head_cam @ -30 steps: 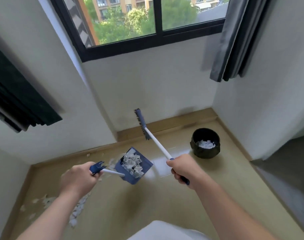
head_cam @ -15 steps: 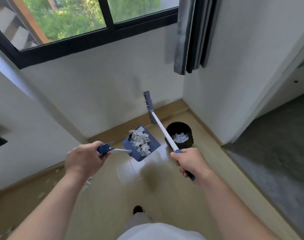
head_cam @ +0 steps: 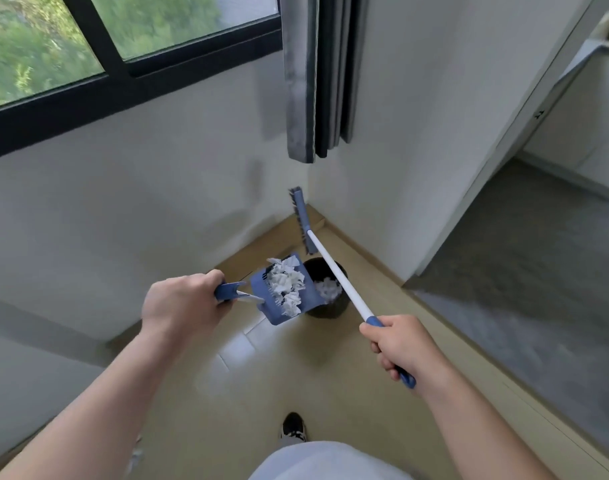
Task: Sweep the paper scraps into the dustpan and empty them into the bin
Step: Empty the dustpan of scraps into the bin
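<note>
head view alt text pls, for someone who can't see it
A person's left hand holds a blue dustpan heaped with white paper scraps next to a black bin already holding some paper. The right hand grips a broom, its white shaft crossing the bin, in a corner below a window and grey curtain.

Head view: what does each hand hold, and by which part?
Left hand grips the dustpan by its handle end; right hand grips the broom by its blue handle grip.
</note>
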Demonstrator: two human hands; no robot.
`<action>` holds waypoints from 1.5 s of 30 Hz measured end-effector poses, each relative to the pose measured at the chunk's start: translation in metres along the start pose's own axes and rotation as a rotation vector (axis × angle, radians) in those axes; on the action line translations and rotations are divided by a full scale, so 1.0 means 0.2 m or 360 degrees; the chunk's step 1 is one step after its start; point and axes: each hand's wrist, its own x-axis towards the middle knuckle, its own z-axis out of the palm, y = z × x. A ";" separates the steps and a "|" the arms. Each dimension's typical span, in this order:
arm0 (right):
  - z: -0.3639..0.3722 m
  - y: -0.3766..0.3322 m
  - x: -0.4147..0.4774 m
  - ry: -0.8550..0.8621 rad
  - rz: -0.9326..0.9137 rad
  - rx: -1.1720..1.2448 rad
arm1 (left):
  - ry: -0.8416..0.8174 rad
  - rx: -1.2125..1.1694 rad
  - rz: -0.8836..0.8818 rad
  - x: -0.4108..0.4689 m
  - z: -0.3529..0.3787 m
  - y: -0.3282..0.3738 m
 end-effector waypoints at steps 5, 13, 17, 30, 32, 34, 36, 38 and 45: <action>-0.02 -0.04 0.06 0.0069 0.0031 0.0026 | -0.0014 0.0030 0.0118 0.20 0.05 0.03; -0.16 -0.05 0.17 0.0070 0.0039 0.0028 | -0.0012 0.0114 0.0364 0.42 0.06 0.21; -0.18 -0.04 0.22 0.0051 0.0019 -0.0015 | -0.0140 0.0240 0.0580 0.45 0.11 0.30; -0.23 0.09 0.24 0.0070 0.0079 -0.0075 | -0.0241 0.0334 0.1099 0.39 0.21 0.40; -0.23 0.10 0.23 0.0073 0.0099 -0.0086 | -0.0250 0.0352 0.1112 0.38 0.21 0.41; -0.24 0.12 0.23 0.0088 0.0118 -0.0103 | -0.0218 0.0355 0.1124 0.38 0.21 0.42; -0.25 0.12 0.22 0.0098 0.0125 -0.0117 | -0.0213 0.0361 0.1120 0.37 0.21 0.42; -0.26 0.13 0.21 0.0103 0.0129 -0.0124 | -0.0228 0.0393 0.1090 0.38 0.22 0.43; -0.27 0.14 0.18 0.0092 0.0180 -0.0130 | -0.0292 0.0520 0.0986 0.35 0.20 0.47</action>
